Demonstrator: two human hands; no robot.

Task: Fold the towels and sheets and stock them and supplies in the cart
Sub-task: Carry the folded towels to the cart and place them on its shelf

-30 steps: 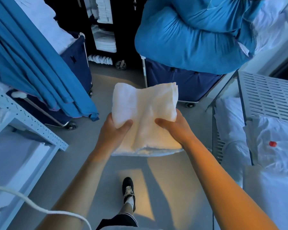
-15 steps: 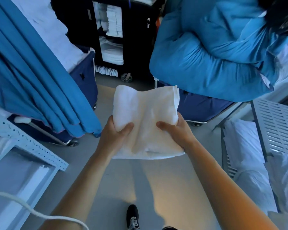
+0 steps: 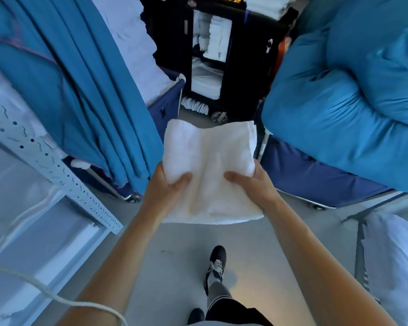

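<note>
Head view: both hands, left hand (image 3: 165,194) and right hand (image 3: 252,187), grip folded towel (image 3: 210,165); cart (image 3: 212,55) straight ahead, shelves facing; neither hand nearer.

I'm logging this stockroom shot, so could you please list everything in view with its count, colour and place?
folded towel: one, white, held mid-frame above the floor
cart: one, black, straight ahead, shelves stocked with white linens
blue sheets: several, hanging over the left bin
blue bundle: one, piled on the right bin
laundry bins: two, navy, on casters, either side of the aisle
shelf rail: one, white, perforated, lower left
cord: one, white, bottom left
shoe: one plainly seen, black, on grey floor
left hand: grips towel's left edge
right hand: grips towel's right edge
</note>
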